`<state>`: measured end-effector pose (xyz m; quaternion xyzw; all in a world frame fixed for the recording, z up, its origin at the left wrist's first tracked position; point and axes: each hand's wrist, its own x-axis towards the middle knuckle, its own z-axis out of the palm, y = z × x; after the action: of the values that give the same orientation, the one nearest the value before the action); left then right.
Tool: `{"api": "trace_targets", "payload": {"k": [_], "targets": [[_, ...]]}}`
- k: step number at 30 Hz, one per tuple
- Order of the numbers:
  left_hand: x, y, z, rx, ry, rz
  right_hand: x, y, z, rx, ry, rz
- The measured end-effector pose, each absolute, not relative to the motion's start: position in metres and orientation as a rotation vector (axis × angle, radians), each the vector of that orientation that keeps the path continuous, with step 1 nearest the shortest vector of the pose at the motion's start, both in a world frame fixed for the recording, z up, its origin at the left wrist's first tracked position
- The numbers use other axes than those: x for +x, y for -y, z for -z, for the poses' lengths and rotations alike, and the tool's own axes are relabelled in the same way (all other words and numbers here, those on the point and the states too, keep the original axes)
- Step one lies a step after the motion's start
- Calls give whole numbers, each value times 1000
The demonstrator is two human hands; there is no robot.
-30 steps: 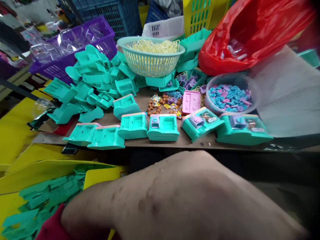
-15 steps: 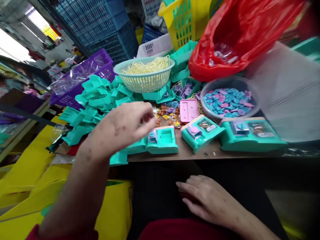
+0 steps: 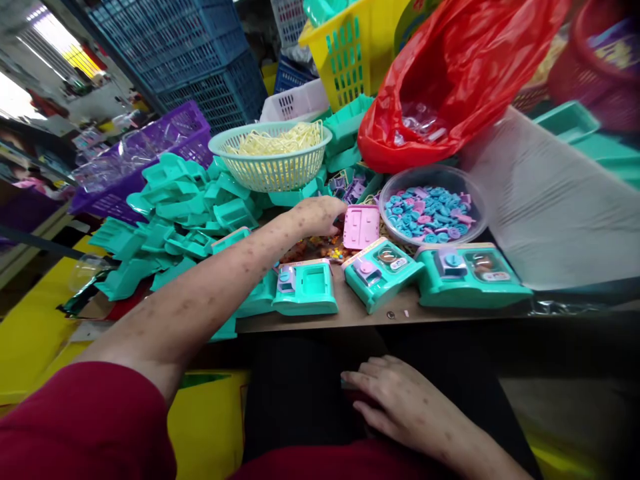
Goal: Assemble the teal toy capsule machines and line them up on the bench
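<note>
My left hand [image 3: 323,215] reaches over the table, beside a pink plastic tray [image 3: 361,227]. Its fingers point down at a heap of small brown and yellow pieces [image 3: 334,252], and the fingertips are mostly hidden. On my lap rests my right hand [image 3: 393,393], fingers curled; whatever lies under them is too dark to make out. Along the table's front edge stand a teal toy case [image 3: 306,287] with an open square recess, a tilted teal case [image 3: 383,273] with a pink knob, and another case [image 3: 473,277] with a blue knob.
Loose teal shells [image 3: 175,213] are piled at the left. Behind stands a basket of cream strands [image 3: 270,163]. A round tub [image 3: 434,207] holds blue and pink parts, near a red plastic bag [image 3: 450,87]. Blue crates [image 3: 200,67] rise at the back.
My left hand has moved forward and right, from above the teal cases to beside the pink tray. My right hand stays on my lap. The whole view has shifted slightly.
</note>
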<state>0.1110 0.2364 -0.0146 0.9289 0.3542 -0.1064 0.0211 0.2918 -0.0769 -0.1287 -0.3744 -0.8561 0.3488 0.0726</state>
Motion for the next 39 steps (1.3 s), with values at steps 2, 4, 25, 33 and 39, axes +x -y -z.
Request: {"api": "trace_targets", "payload": {"k": [2, 4, 25, 33, 39], "targets": [[110, -243, 21, 2900, -1025, 333, 295, 76, 130, -1138, 2550, -1050], [107, -246, 25, 2912, -935, 346, 298, 73, 131, -1142, 2538, -1035], [31, -90, -28, 2724, -782, -36, 313, 61, 66, -1133, 2483, -1053], [20, -91, -27, 2716, -762, -114, 340, 61, 41, -1238, 2380, -851], [-15, -88, -41, 2723, -933, -217, 339, 85, 80, -1431, 2448, -1063]]}}
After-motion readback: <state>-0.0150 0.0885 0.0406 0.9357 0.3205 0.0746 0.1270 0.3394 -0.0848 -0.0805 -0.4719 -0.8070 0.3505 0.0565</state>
